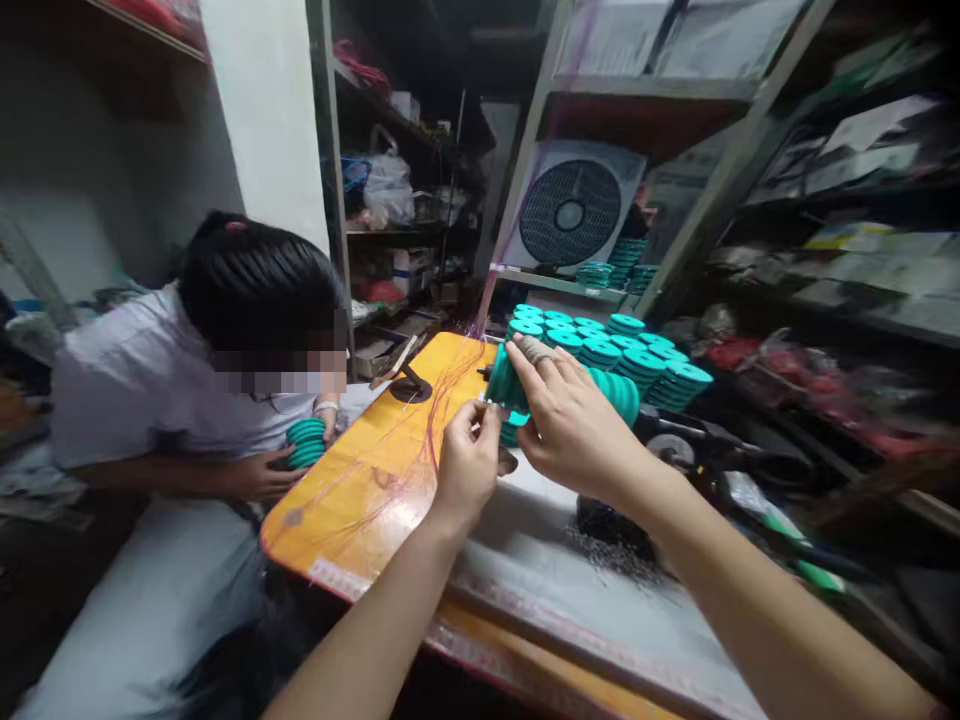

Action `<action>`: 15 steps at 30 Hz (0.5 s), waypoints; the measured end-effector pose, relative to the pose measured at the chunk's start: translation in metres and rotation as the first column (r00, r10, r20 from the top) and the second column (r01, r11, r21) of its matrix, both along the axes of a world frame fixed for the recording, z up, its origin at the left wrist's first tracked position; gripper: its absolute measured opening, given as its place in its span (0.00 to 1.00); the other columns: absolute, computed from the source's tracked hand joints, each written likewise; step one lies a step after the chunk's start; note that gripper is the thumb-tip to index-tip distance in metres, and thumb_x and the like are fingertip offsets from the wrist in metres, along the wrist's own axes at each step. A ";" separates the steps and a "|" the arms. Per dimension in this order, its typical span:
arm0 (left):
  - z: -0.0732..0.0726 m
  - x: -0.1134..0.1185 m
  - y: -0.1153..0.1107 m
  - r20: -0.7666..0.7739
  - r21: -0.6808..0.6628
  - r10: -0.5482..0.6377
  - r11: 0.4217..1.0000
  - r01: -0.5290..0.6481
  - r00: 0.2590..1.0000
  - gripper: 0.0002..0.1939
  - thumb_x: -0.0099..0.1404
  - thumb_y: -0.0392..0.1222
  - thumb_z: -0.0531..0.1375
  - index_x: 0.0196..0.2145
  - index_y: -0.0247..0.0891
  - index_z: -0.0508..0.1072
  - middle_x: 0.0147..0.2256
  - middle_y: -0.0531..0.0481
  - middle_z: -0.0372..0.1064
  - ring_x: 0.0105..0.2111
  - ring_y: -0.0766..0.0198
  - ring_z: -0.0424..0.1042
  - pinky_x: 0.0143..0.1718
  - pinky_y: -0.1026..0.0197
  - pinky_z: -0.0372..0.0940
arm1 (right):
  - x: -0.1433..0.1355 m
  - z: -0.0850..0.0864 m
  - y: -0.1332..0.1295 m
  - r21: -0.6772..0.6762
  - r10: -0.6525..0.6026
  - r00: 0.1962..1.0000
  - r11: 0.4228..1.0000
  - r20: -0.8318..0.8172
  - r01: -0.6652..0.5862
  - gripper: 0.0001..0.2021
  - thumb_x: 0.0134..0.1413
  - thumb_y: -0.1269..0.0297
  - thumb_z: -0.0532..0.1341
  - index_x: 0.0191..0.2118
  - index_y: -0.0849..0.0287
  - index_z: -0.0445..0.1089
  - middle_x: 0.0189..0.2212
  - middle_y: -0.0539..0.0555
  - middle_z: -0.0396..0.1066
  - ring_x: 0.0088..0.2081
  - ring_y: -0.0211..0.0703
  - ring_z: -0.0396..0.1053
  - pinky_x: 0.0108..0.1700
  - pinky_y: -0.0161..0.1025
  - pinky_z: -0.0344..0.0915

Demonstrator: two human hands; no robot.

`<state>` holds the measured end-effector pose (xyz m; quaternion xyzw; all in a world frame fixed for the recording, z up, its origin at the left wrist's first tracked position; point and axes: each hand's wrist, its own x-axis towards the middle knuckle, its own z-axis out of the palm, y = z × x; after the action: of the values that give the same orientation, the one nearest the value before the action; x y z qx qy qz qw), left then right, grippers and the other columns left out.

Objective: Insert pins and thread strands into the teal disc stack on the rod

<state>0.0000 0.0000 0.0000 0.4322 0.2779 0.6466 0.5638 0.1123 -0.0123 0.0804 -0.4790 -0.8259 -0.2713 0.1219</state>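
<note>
A row of teal spools [616,396] lies along a dark horizontal shaft at the table's right side. My right hand [562,405] is wrapped over the left end of this row, fingers stretched across the top and thumb lower down. Beside the end spool, my left hand [471,450] pinches thumb and forefinger together. A tiny pale spot shows at those fingertips, too small to name. Thin reddish-purple lines [435,420] trail over the yellow tabletop [352,500] to the left of my left hand.
Stacks of teal spools [679,378] stand behind the row. A seated person at left holds more teal spools [306,443]. Small grey pieces [615,555] lie scattered on the white surface under my right arm. A box fan [570,205] and loaded shelves stand behind.
</note>
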 end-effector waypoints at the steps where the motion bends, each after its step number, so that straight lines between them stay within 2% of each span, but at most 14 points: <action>1: 0.000 0.001 0.001 0.022 -0.001 0.001 1.000 -0.001 1.000 0.13 0.64 0.49 0.57 0.31 0.36 0.64 0.22 0.60 0.53 0.15 0.78 0.53 0.14 0.73 0.52 | -0.001 -0.001 0.001 0.003 0.002 1.000 1.000 -0.003 -0.002 0.39 0.48 0.69 0.54 0.66 0.76 0.45 0.64 0.69 0.49 0.64 0.56 0.49 0.67 0.50 0.42; 10: -0.005 0.009 0.002 0.147 -0.002 0.012 1.000 -0.012 0.989 0.13 0.63 0.48 0.59 0.30 0.38 0.61 0.21 0.61 0.52 0.16 0.77 0.51 0.15 0.72 0.53 | -0.003 0.000 0.002 0.000 0.020 0.998 1.000 -0.057 -0.020 0.38 0.47 0.69 0.54 0.65 0.75 0.46 0.61 0.68 0.56 0.60 0.60 0.53 0.63 0.52 0.48; 15: -0.006 0.013 0.004 0.191 -0.060 0.003 0.998 0.009 0.982 0.11 0.62 0.45 0.59 0.29 0.38 0.61 0.21 0.60 0.53 0.16 0.77 0.52 0.16 0.72 0.52 | -0.004 0.003 0.006 -0.020 0.019 0.995 1.000 -0.095 -0.021 0.34 0.54 0.63 0.54 0.65 0.73 0.49 0.55 0.68 0.62 0.56 0.59 0.57 0.59 0.52 0.54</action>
<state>0.0133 0.0040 -0.0055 0.3511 0.2413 0.6754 0.6019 0.1078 -0.0062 0.0830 -0.4841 -0.8269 -0.2382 0.1585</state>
